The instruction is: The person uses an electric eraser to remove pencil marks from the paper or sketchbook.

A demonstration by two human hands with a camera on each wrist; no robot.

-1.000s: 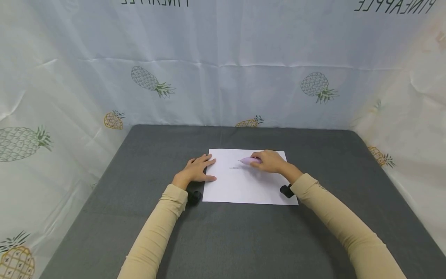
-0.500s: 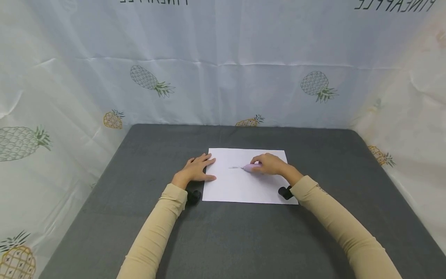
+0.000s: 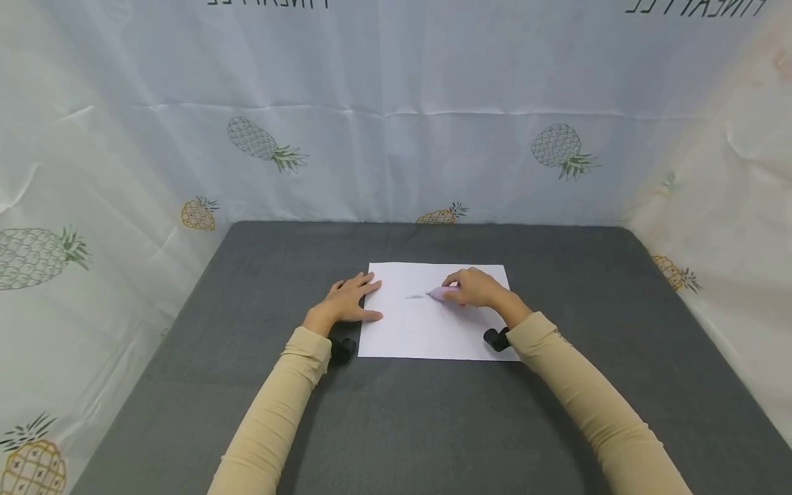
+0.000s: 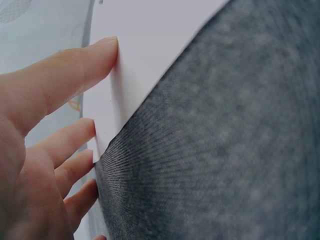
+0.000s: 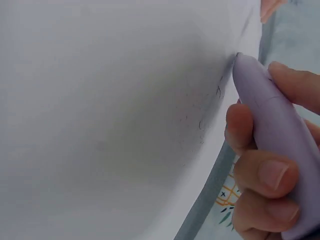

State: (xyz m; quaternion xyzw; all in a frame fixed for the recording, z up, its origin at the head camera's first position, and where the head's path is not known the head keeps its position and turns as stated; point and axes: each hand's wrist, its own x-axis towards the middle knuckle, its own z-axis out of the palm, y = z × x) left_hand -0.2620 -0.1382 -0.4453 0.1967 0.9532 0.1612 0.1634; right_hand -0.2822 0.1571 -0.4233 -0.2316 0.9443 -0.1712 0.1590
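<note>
A white sheet of paper (image 3: 396, 337) lies on the dark grey tabletop. My left hand (image 3: 346, 300) rests at its left edge, fingers spread, with thumb and fingertips over the paper. In the left wrist view, the thumb (image 4: 95, 60) lies across the sheet near its border. My right hand (image 3: 479, 287) grips a chunky lavender pen-shaped tool, which looks like an electric eraser (image 5: 275, 115), its narrow tip pointing left at the paper. Short dark strokes (image 3: 414, 297) show just left of the tip. Fine dark specks (image 5: 201, 125) are scattered on the paper in the right wrist view.
The grey tabletop (image 3: 396, 426) stretches around the paper on all sides. Pineapple-print curtains (image 3: 383, 158) hang behind and at both sides. Black wrist cameras (image 3: 342, 350) are strapped under both wrists; the right one overlaps the paper's lower right part.
My right hand has brought the lavender tool's tip nearer to me, down to the strokes, then slightly back up and left. The left hand holds its place.
</note>
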